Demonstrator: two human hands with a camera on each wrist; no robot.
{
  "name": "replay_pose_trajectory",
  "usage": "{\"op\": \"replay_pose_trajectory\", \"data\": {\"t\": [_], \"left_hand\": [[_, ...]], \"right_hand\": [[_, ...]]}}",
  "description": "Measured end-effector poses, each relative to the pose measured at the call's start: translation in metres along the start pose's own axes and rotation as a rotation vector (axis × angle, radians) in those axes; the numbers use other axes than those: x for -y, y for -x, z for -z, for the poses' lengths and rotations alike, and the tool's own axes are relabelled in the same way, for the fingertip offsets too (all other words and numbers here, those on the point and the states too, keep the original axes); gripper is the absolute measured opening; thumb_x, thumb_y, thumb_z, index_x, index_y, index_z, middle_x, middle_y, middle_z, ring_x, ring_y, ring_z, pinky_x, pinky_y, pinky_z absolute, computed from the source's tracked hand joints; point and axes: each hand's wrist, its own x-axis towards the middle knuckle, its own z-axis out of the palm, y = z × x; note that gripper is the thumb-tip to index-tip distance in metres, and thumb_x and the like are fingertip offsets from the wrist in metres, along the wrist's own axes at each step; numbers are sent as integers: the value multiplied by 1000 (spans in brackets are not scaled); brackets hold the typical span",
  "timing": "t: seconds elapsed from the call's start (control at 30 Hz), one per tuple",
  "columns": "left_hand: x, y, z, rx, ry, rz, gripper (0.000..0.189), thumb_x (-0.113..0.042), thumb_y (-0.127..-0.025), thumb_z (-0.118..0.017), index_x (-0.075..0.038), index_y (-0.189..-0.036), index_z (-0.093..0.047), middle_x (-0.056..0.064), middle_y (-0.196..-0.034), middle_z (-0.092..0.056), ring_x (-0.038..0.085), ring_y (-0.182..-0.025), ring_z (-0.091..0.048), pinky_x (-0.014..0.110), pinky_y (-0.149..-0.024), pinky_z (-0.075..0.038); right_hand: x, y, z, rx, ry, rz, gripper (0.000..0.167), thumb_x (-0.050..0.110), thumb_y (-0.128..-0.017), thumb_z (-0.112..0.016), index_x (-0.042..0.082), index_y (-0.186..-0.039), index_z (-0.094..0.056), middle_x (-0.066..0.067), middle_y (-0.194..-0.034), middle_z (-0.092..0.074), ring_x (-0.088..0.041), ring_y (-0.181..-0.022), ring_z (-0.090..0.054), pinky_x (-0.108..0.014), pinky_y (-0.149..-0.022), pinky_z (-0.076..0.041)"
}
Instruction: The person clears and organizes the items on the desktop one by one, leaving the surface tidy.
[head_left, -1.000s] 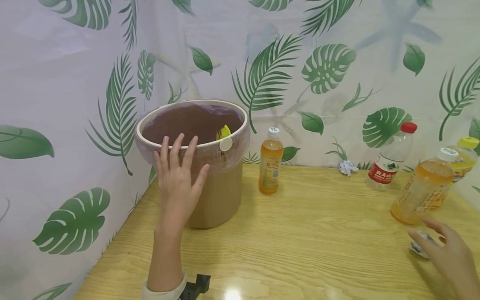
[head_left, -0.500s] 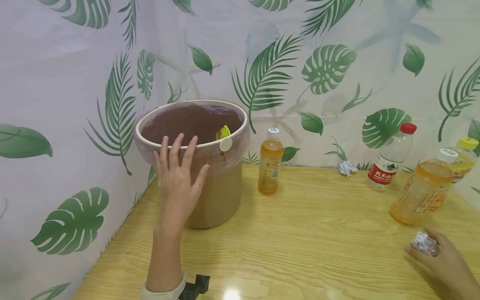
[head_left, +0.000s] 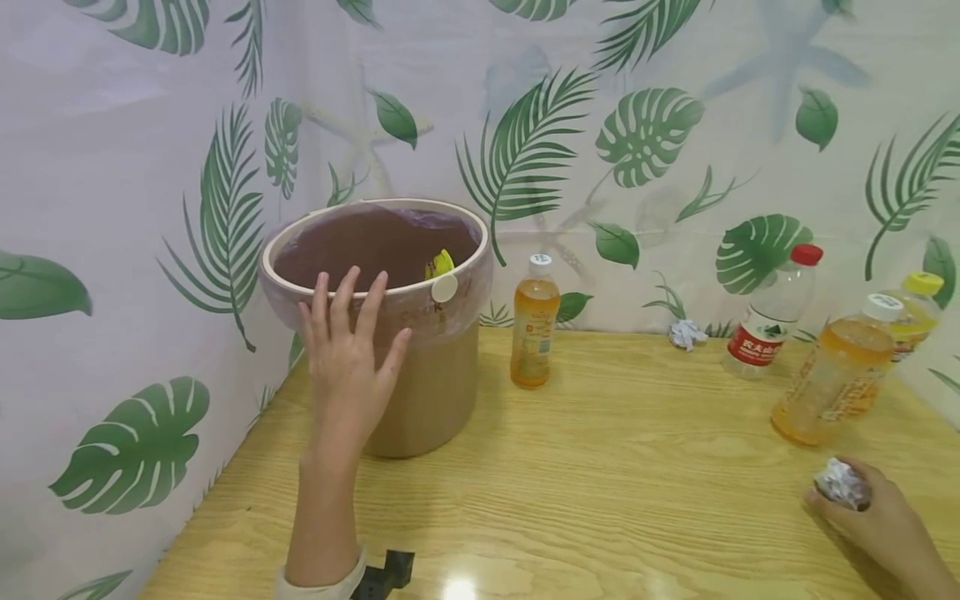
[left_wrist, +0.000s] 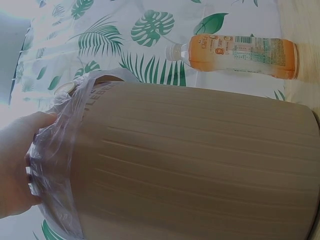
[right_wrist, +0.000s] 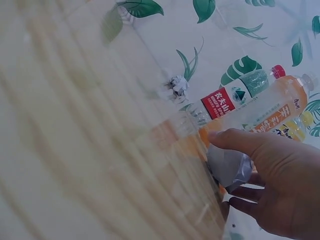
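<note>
In the head view my left hand [head_left: 347, 367] rests at the near rim of a brown trash bin [head_left: 431, 392], fingers straight and spread, tips just over the edge and thumb on the outside. A clear plastic liner [left_wrist: 60, 160] is folded over that rim in the left wrist view. A yellow wrapper [head_left: 439, 264] shows inside the bin. At the lower right my right hand [head_left: 885, 521] grips a crumpled paper ball [head_left: 842, 483] between thumb and fingers, low over the wooden table [head_left: 615, 467]. The right wrist view shows the paper [right_wrist: 227, 165] against the palm side.
An orange drink bottle [head_left: 535, 325] stands right of the bin. At the right are a red-capped bottle [head_left: 757, 342], a white-capped orange drink bottle [head_left: 832, 383] and a yellow-capped bottle [head_left: 917, 312]. Another paper ball [head_left: 686, 333] lies by the leaf-patterned back wall [head_left: 555, 50].
My right hand has closed its fingers on the paper ball, which lay on the table beneath it. The left hand stays at the bin's rim. The head view has shifted slightly.
</note>
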Motion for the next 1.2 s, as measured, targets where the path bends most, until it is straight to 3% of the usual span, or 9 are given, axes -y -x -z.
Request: {"op": "replay_pose_trajectory", "data": {"t": [0.17,0.47,0.73,1.0,1.2], "left_hand": [[0,0,0,5,-6,1,58,-29,-89,-60,-16,-140,-37,12,-144,-26,29,-137,-5,49,-108,0],[0,-1,1,1,1,-1,58,-29,-88,-60,-15,-140,-37,12,-144,-26,28,-137,-5,49,-108,1],[0,0,1,7,-5,6,58,-29,-88,-60,-16,-140,-37,11,-144,-26,28,-137,-5,49,-108,1],[0,0,2,15,-10,4,58,-31,-89,-60,-16,-140,-37,12,-144,-26,28,-137,-3,49,-108,2],[0,-1,2,18,-11,6,58,-31,-89,-60,-15,-140,-37,12,-144,-25,28,-137,-3,49,-108,2]], "right_hand": [[0,3,5,25,-42,17,90,37,-87,-61,-23,-131,-11,-46,-113,-31,-50,-90,-47,-45,-62,-49],[-4,6,5,14,38,8,79,40,-89,-58,-20,-129,-24,-47,-112,-35,-55,-92,-50,-53,-64,-48],[-4,6,6,34,50,-9,79,44,-91,-53,-19,-129,-23,-47,-118,-32,-57,-95,-48,-58,-66,-47],[-2,8,6,-22,51,7,74,41,-92,-53,-20,-125,-28,-46,-119,-32,-57,-96,-48,-65,-70,-41],[-3,8,6,-20,64,13,72,40,-92,-52,-21,-123,-28,-47,-116,-33,-58,-94,-48,-66,-68,-42]]}}
